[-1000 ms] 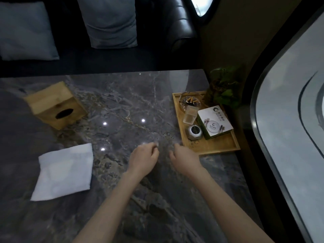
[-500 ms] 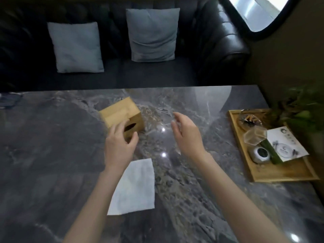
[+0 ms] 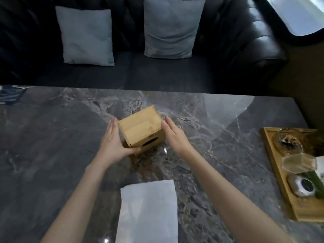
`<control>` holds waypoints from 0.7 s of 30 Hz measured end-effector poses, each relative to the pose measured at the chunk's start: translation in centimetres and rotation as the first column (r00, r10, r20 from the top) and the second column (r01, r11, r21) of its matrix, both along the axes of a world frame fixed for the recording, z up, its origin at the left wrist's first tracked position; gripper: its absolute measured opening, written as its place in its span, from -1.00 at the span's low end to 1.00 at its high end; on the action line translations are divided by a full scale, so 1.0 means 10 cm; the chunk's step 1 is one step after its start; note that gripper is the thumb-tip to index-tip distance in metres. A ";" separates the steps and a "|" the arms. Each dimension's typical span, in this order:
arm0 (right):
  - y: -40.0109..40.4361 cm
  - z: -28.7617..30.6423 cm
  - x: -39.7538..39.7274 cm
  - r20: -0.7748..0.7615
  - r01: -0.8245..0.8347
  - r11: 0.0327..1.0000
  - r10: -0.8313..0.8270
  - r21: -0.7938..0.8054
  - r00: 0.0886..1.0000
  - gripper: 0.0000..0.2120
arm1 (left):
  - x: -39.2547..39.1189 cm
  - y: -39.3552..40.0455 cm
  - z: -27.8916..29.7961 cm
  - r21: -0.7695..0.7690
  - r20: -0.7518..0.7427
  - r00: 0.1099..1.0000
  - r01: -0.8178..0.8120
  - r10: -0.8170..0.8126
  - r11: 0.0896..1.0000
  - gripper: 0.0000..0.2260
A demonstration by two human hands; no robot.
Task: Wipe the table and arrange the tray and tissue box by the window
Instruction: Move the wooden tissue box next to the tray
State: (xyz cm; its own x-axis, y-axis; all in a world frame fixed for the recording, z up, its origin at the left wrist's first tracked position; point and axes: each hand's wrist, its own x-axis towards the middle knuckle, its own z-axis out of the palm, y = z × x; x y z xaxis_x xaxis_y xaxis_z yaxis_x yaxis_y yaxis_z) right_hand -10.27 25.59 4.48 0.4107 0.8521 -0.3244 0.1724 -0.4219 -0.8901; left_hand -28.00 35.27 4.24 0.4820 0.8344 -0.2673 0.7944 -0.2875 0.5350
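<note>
A wooden tissue box [image 3: 140, 130] with a dark oval slot on its near face sits mid-table on the grey marble table [image 3: 52, 137]. My left hand [image 3: 112, 142] presses its left side, thumb hooked around the near bottom corner. My right hand [image 3: 175, 135] lies flat against its right side. A white cloth [image 3: 149, 211] lies spread on the table between my forearms. The wooden tray [image 3: 273, 165] rests at the right edge, partly cut off by the frame.
The tray holds a glass ashtray [image 3: 287, 142], a clear cup [image 3: 299, 163] and a silver hexagonal object [image 3: 305, 187]. A black leather sofa with two grey cushions [image 3: 171, 28] runs behind the table. A window [image 3: 298, 13] is at the top right. A dark card [image 3: 10, 95] lies at the far left.
Both hands moved from the table's near right side toward the tissue box and closed in on its two sides. The view swung left, so the tray now sits at the right edge.
</note>
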 end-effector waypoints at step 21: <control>-0.30 0.11 -0.04 -0.139 0.158 0.987 -0.155 0.011 0.978 -0.66 | 0.10 -0.37 0.22 -0.088 0.317 0.939 -0.111 0.134 0.990 -0.21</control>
State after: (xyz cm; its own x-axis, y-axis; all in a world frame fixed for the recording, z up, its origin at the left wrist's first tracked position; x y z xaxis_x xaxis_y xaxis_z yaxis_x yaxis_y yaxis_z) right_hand -10.66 22.63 5.58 0.4924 0.7883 -0.3691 -0.0189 -0.4143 -0.9100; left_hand -27.00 31.56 6.43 0.4466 0.8779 -0.1729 0.6041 -0.1533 0.7821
